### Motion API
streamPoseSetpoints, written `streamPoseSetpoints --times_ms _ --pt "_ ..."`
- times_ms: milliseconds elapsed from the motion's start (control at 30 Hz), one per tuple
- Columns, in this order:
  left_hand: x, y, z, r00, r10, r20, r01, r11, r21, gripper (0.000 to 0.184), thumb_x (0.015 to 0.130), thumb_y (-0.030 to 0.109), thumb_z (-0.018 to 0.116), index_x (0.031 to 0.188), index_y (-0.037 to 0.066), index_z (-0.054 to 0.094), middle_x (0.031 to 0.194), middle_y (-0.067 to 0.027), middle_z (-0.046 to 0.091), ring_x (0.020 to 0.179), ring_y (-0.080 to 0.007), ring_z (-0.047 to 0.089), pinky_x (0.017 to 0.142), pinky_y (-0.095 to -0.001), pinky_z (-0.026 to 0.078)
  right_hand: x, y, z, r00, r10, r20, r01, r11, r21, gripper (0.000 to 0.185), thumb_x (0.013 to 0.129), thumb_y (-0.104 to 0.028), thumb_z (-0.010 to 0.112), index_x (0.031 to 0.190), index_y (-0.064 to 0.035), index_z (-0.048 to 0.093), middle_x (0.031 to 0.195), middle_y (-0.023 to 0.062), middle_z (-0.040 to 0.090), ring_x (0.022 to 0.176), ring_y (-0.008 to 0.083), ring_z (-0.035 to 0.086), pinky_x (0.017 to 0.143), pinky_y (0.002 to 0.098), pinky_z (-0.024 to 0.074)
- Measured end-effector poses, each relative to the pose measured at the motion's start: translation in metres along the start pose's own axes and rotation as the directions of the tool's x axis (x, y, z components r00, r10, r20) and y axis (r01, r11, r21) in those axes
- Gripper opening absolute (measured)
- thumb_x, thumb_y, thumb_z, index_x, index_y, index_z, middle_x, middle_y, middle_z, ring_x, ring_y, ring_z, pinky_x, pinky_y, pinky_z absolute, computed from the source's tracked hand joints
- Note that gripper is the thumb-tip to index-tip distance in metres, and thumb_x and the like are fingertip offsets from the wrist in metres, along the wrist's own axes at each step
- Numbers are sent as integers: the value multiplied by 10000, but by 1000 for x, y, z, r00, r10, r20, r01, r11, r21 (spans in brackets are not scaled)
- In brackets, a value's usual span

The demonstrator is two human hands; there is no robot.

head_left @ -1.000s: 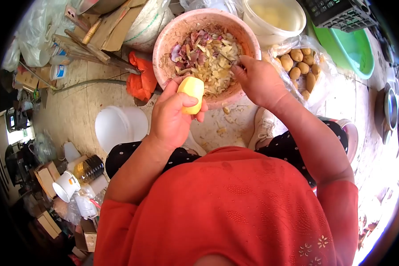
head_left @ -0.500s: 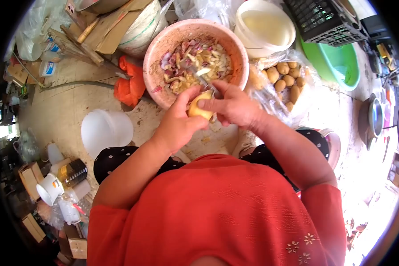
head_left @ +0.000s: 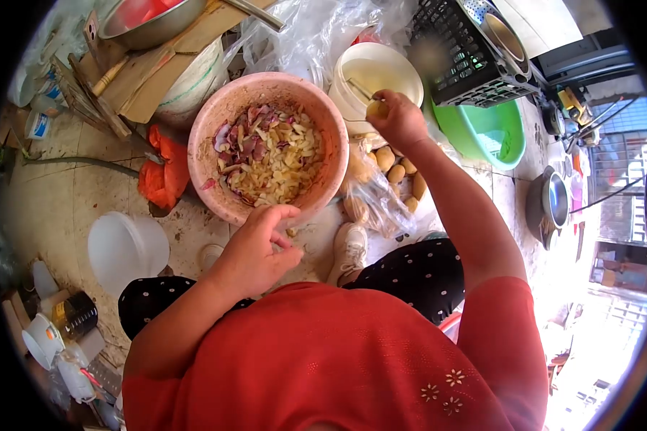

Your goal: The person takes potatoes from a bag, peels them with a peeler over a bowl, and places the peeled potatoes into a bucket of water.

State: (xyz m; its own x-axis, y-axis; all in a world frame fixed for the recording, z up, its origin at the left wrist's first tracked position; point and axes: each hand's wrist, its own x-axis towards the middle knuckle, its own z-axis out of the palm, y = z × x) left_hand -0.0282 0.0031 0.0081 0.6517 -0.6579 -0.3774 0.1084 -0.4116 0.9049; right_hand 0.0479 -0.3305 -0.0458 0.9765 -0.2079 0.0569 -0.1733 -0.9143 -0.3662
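Potato (head_left: 376, 109): yellow, clasped with metal blade (head_left: 359, 87) in right hand (head_left: 400, 122) at white bucket (head_left: 343, 103).
Left hand (head_left: 257, 251): half-open, empty, near pink basin (head_left: 198, 169).

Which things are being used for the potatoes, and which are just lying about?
Seem part of the job:
- potato and tool in the right hand
- pink tub of peelings
- bucket of liquid
- bagged potatoes

Probably just lying about:
- orange bag
- black crate
- green basin
- oil bottle
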Motion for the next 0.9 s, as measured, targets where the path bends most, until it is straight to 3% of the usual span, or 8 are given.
streamPoseSetpoints --times_ms 200,433,500,600,667,700,800,900 --pt "-5 6 -6 997 -79 17 79 997 10 519 803 94 654 1289 40 477 1265 -129 484 931 -193 620 749 -297 527 30 53 0 983 90 -159 -102 992 -70 354 806 -248 670 1131 -112 638 1079 131 658 978 302 642 874 385 504" --pt "2 4 -14 974 -224 41 225 974 -11 470 791 69 650 1241 24 519 1233 -111 574 929 -199 643 737 -308 532 -32 128 9 958 264 114 -276 955 109 230 807 -243 676 963 -74 675 862 63 697 707 195 659 635 311 525" --pt "7 -2 -13 962 -267 61 269 963 -30 472 792 66 647 1243 20 516 1239 -112 571 930 -200 643 740 -306 529 -55 151 17 807 539 240 -583 791 185 197 802 -232 677 929 -81 674 823 56 687 634 170 646 589 296 514" --pt "14 -11 -11 973 -222 67 223 975 -18 471 796 60 643 1245 12 512 1226 -112 577 924 -193 637 746 -295 521 -88 191 46 654 688 314 -752 637 171 161 796 -210 672 905 -91 673 787 56 673 598 148 637 589 299 514" --pt "21 -11 -11 941 -326 89 328 945 -7 467 802 64 641 1248 14 510 1208 -112 583 921 -177 626 751 -293 514 -109 203 63 668 670 324 -724 685 77 242 772 -223 683 947 -57 679 718 53 660 543 136 619 519 277 488" --pt "24 -14 -10 939 -331 95 333 943 -6 467 802 64 641 1248 14 510 1208 -112 583 921 -177 626 751 -293 514 -124 237 91 756 603 255 -615 787 -40 284 775 -256 642 978 -60 678 695 78 664 555 159 636 578 302 512" --pt "35 -19 -9 930 -360 67 362 932 -13 464 804 69 641 1246 18 512 1189 -114 590 925 -167 614 750 -296 509 -121 225 94 794 561 234 -493 820 -292 349 835 -316 521 1056 -92 674 1108 185 645 980 312 640 881 398 498" --pt "50 -17 -7 885 -459 76 460 888 4 473 810 50 614 1267 35 492 1165 -84 587 931 -121 582 786 -263 486 -101 238 100 737 638 223 -573 765 -294 381 843 -297 501 1152 -121 638 1312 185 530 1155 349 547 981 416 446"
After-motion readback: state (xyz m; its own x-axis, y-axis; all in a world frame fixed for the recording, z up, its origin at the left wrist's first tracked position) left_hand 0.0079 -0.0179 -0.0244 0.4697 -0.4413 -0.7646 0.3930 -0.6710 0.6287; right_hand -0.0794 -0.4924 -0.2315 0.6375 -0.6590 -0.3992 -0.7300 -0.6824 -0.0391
